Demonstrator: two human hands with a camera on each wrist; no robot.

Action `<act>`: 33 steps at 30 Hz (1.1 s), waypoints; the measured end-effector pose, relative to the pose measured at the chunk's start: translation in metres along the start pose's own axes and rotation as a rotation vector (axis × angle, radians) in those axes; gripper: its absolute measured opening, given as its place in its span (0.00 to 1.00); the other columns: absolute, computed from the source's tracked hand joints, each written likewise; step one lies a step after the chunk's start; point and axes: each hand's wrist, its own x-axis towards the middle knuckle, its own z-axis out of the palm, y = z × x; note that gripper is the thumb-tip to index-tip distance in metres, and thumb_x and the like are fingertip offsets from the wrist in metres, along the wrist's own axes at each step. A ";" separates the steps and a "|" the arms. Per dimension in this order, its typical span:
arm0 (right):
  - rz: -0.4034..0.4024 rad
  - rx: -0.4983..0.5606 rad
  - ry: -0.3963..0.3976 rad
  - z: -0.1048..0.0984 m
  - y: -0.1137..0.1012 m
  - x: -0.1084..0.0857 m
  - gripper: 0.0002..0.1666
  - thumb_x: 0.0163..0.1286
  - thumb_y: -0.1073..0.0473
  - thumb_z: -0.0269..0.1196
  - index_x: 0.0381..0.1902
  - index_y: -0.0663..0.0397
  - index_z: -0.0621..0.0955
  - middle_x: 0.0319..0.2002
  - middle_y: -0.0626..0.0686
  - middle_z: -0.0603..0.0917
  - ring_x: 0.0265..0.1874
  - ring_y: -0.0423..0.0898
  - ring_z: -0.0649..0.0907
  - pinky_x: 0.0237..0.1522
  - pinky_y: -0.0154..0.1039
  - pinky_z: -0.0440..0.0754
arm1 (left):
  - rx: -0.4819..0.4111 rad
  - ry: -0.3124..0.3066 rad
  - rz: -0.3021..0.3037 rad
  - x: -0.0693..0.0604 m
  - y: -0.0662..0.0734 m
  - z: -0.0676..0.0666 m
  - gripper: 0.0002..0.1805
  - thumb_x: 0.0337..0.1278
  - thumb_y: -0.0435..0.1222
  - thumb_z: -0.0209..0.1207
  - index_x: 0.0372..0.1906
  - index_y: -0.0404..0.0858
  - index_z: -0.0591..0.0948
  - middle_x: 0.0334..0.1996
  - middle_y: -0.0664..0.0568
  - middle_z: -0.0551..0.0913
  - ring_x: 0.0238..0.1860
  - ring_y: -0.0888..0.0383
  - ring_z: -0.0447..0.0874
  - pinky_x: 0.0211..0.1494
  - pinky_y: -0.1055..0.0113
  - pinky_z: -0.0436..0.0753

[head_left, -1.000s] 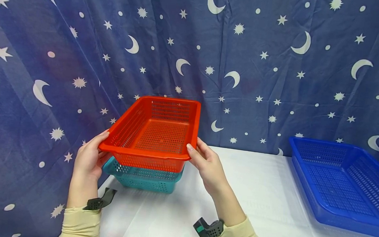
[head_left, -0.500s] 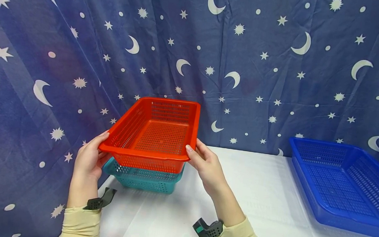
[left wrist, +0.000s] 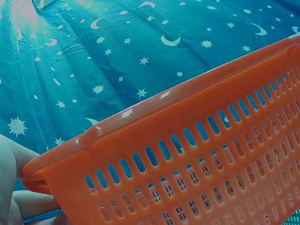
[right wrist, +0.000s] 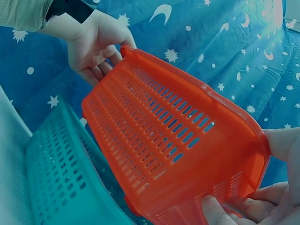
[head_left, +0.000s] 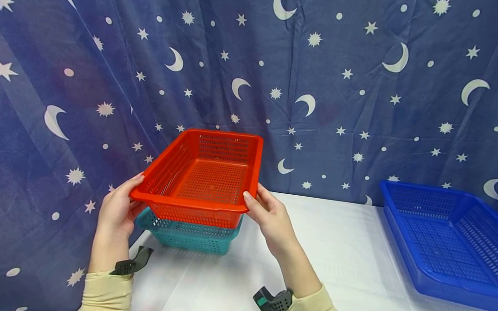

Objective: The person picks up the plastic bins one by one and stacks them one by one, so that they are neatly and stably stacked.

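Observation:
Both hands hold a red perforated plastic basket above a teal basket on the table. My left hand grips the red basket's near left corner. At the near right corner, my right hand pinches the rim, thumb on top and fingers beneath. The right wrist view shows the red basket tilted over the teal basket, its near end raised and a gap between their rims there. Whether their far ends touch is hidden. Nothing lies inside the red basket.
A larger blue basket stands on the white-covered table at the right. Behind and to the left hangs a dark blue curtain with moons and stars, close to the red basket's far end.
The red basket has sunk very slightly toward the teal one, both hands moving with it. The teal and blue baskets stay in place.

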 end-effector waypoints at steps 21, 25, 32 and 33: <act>0.028 -0.020 0.012 0.001 0.002 0.001 0.40 0.75 0.51 0.65 0.77 0.60 0.65 0.66 0.53 0.79 0.63 0.49 0.80 0.62 0.45 0.78 | 0.025 0.004 -0.012 0.004 -0.004 -0.002 0.32 0.67 0.50 0.65 0.72 0.45 0.76 0.57 0.55 0.81 0.53 0.57 0.82 0.50 0.71 0.83; 0.034 -0.030 0.012 0.001 0.003 0.000 0.41 0.75 0.49 0.66 0.78 0.59 0.65 0.66 0.52 0.78 0.65 0.52 0.78 0.62 0.45 0.78 | 0.031 0.009 -0.018 0.004 -0.004 -0.002 0.32 0.68 0.50 0.65 0.73 0.45 0.76 0.58 0.55 0.81 0.54 0.57 0.82 0.50 0.71 0.83; 0.037 -0.031 0.005 0.002 0.004 0.000 0.41 0.75 0.50 0.65 0.78 0.60 0.65 0.67 0.52 0.78 0.66 0.53 0.78 0.62 0.46 0.78 | 0.037 0.012 -0.022 0.005 -0.005 -0.003 0.32 0.68 0.50 0.65 0.73 0.46 0.75 0.59 0.54 0.80 0.54 0.57 0.82 0.50 0.71 0.83; 0.037 -0.029 0.005 0.002 0.004 0.000 0.41 0.75 0.50 0.65 0.78 0.60 0.65 0.67 0.52 0.78 0.66 0.53 0.78 0.62 0.46 0.78 | 0.037 0.012 -0.023 0.005 -0.005 -0.003 0.32 0.68 0.50 0.65 0.73 0.46 0.75 0.59 0.54 0.80 0.54 0.57 0.82 0.50 0.71 0.83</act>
